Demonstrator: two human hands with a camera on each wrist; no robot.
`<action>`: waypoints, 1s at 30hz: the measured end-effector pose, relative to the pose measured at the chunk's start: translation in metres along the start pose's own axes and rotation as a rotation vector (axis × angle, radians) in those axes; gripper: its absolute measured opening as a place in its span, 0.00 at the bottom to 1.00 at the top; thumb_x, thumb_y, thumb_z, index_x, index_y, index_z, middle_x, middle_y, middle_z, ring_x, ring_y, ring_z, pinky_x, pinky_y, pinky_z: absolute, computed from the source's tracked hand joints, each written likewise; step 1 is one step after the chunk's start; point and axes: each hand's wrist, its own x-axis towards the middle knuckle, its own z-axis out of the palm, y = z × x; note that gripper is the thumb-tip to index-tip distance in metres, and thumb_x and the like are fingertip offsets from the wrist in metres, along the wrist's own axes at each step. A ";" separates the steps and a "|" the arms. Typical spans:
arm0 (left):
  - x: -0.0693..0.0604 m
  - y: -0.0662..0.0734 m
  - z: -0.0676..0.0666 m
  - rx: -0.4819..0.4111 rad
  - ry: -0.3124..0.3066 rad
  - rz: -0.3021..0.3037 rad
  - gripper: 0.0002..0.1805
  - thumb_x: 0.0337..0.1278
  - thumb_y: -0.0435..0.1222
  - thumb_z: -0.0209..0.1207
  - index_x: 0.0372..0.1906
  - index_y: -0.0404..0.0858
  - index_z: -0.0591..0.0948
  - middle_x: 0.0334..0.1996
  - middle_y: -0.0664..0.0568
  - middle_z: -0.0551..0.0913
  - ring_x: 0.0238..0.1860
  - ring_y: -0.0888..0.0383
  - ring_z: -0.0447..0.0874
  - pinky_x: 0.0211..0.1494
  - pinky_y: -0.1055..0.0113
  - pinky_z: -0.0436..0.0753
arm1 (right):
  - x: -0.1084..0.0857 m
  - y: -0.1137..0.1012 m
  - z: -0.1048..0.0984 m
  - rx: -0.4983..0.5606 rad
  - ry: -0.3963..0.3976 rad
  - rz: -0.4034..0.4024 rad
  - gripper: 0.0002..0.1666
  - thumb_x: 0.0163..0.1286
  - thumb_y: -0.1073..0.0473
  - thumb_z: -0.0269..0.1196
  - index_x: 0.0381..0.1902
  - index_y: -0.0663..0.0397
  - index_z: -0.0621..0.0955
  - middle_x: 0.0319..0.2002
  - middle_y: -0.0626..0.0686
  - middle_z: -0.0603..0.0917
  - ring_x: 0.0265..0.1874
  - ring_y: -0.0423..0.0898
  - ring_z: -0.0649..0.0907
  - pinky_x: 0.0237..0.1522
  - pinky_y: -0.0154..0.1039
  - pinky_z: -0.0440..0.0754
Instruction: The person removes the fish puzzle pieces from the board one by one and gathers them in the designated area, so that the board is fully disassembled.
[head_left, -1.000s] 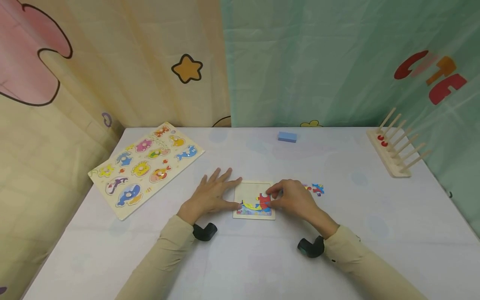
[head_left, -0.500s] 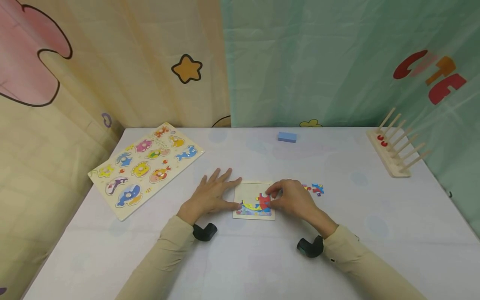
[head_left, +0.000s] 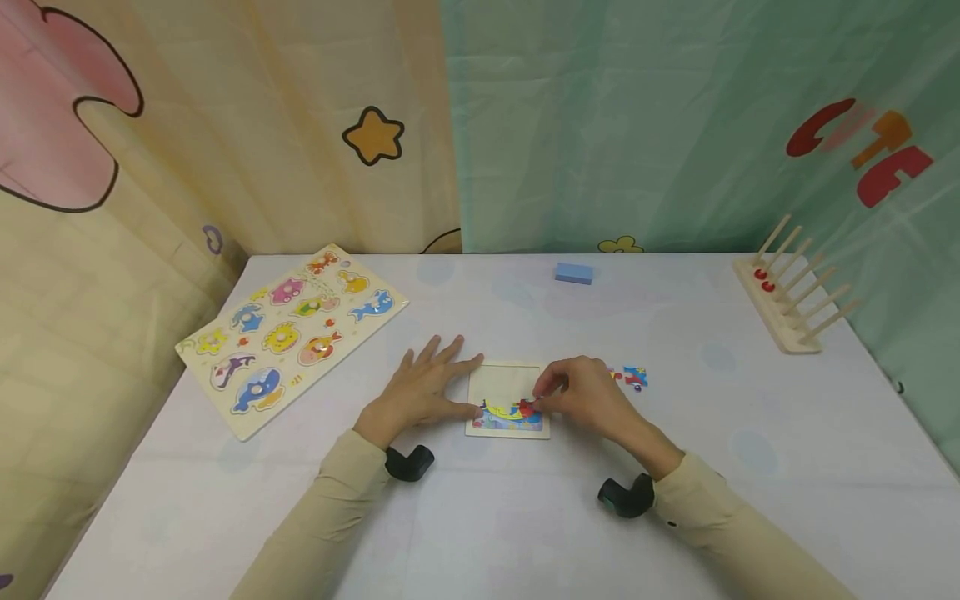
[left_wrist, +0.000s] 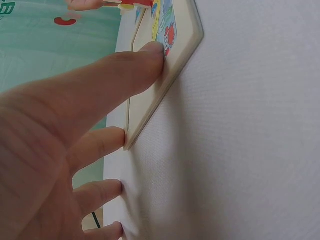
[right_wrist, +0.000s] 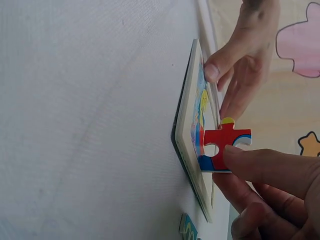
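A shallow wooden puzzle tray (head_left: 506, 381) lies on the table, its lower part filled with joined blue and yellow pieces. My left hand (head_left: 423, 392) is spread at the tray's left side, thumb pressing its lower left and the other fingers apart. In the right wrist view, my right hand (right_wrist: 270, 190) pinches a red puzzle piece (right_wrist: 225, 139) with blue and yellow parts between thumb and fingers. That piece is tilted up from the tray (right_wrist: 186, 125), at its right side. The left wrist view shows the left thumb on the tray rim (left_wrist: 175, 75).
Loose puzzle pieces (head_left: 636, 377) lie right of the right hand. A sea-animal board (head_left: 300, 333) rests at the left, a blue block (head_left: 574, 273) at the back, and a wooden peg rack (head_left: 780, 312) with red beads at the right.
The red piece, earlier lying flat at the tray's right side, is now tipped up in my right hand, which has shifted slightly. My left hand has stayed in place.
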 end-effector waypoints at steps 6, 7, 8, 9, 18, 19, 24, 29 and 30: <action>0.000 0.000 0.000 -0.004 0.001 0.002 0.45 0.50 0.58 0.68 0.73 0.53 0.67 0.78 0.46 0.51 0.77 0.39 0.38 0.72 0.33 0.43 | 0.001 0.002 -0.004 0.058 0.012 0.022 0.06 0.55 0.65 0.74 0.28 0.50 0.86 0.26 0.44 0.85 0.28 0.41 0.82 0.32 0.38 0.78; 0.001 0.000 0.001 -0.005 0.000 0.002 0.45 0.50 0.58 0.68 0.73 0.53 0.67 0.78 0.46 0.51 0.77 0.39 0.38 0.72 0.33 0.43 | 0.002 0.003 -0.004 0.068 0.018 0.033 0.06 0.55 0.64 0.74 0.29 0.50 0.86 0.26 0.44 0.86 0.28 0.42 0.82 0.31 0.38 0.78; 0.001 0.000 0.001 -0.006 0.000 0.003 0.45 0.50 0.58 0.68 0.73 0.53 0.67 0.78 0.46 0.51 0.77 0.39 0.38 0.72 0.33 0.42 | 0.002 0.003 -0.005 0.078 0.020 0.042 0.05 0.56 0.63 0.73 0.30 0.50 0.87 0.26 0.44 0.86 0.28 0.42 0.82 0.30 0.38 0.79; 0.001 0.000 0.001 -0.006 0.000 0.004 0.45 0.49 0.58 0.68 0.73 0.53 0.67 0.78 0.46 0.51 0.77 0.39 0.38 0.72 0.33 0.42 | 0.002 0.003 -0.005 0.087 0.023 0.057 0.04 0.56 0.62 0.73 0.30 0.50 0.87 0.26 0.45 0.86 0.28 0.42 0.82 0.31 0.38 0.78; 0.002 0.000 0.001 -0.005 0.005 0.010 0.45 0.49 0.59 0.68 0.73 0.53 0.67 0.78 0.47 0.50 0.77 0.39 0.37 0.72 0.33 0.42 | -0.003 0.013 -0.019 0.150 0.028 0.179 0.08 0.57 0.55 0.74 0.35 0.49 0.91 0.37 0.48 0.89 0.40 0.45 0.83 0.39 0.39 0.78; 0.002 0.000 0.001 -0.004 0.005 0.009 0.45 0.49 0.59 0.68 0.73 0.53 0.67 0.78 0.47 0.50 0.77 0.39 0.38 0.72 0.33 0.42 | -0.004 0.015 -0.021 0.151 0.031 0.194 0.08 0.57 0.55 0.74 0.35 0.48 0.91 0.39 0.48 0.89 0.42 0.45 0.83 0.41 0.39 0.78; 0.001 0.000 0.001 -0.007 0.003 0.005 0.45 0.49 0.59 0.68 0.73 0.53 0.67 0.78 0.46 0.50 0.77 0.39 0.38 0.72 0.33 0.42 | -0.012 0.028 -0.033 0.153 0.044 0.233 0.10 0.59 0.53 0.73 0.38 0.48 0.91 0.45 0.52 0.88 0.46 0.47 0.81 0.39 0.37 0.77; 0.000 0.000 0.000 -0.006 -0.001 0.000 0.45 0.49 0.58 0.68 0.73 0.53 0.67 0.78 0.46 0.50 0.77 0.39 0.38 0.72 0.33 0.42 | -0.023 0.043 -0.044 0.176 0.056 0.270 0.13 0.60 0.51 0.72 0.41 0.50 0.90 0.46 0.52 0.88 0.48 0.49 0.79 0.36 0.36 0.77; 0.000 0.000 0.000 -0.005 -0.001 -0.001 0.45 0.49 0.58 0.68 0.73 0.53 0.67 0.78 0.46 0.50 0.77 0.39 0.38 0.72 0.33 0.42 | -0.025 0.046 -0.046 0.174 0.057 0.272 0.14 0.61 0.51 0.71 0.42 0.50 0.90 0.46 0.53 0.88 0.50 0.50 0.79 0.39 0.36 0.78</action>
